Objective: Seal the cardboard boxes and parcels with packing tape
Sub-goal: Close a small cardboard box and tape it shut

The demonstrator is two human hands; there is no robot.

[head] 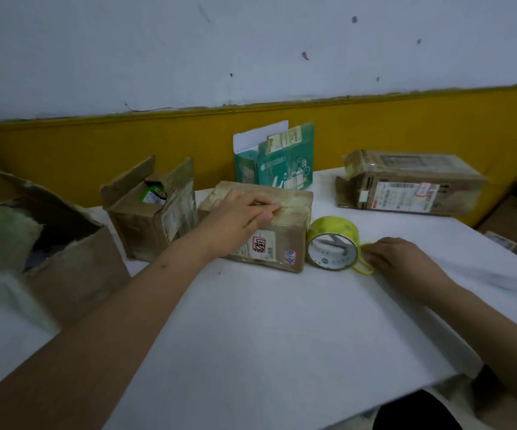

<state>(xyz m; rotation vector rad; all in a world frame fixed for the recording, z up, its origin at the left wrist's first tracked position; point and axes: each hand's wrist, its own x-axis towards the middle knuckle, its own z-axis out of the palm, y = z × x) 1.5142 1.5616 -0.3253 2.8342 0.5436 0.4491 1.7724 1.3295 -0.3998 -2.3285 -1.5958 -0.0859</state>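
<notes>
I see the left hand [241, 212] lying flat on top of the closed cardboard box [282, 243], fingers straight and pressed together, pointing right along the lid. This box sits in the middle of the white table [266, 321], with 2 stickers on its near face.

The tape roll [328, 228], yellow-green, stands on its edge just right of that box, close enough that I cannot tell whether they touch. A loose end of tape [364, 270] loops out from the roll's near right side. The right hand [403, 259] rests on the table right of the roll, fingers curled toward that loose end. The hand is blurred, so I cannot tell whether it pinches the tape or only touches it.

To the left of the closed box stands a small open box [148, 231], flaps up, with a green item [151, 193] inside. At the near left edge is a large open box [71, 268] with torn flaps. Against the far wall stands a teal carton [282, 166], its white flap raised. At the far right lies a long box [412, 184] on its side, with a printed label on its near face.
</notes>
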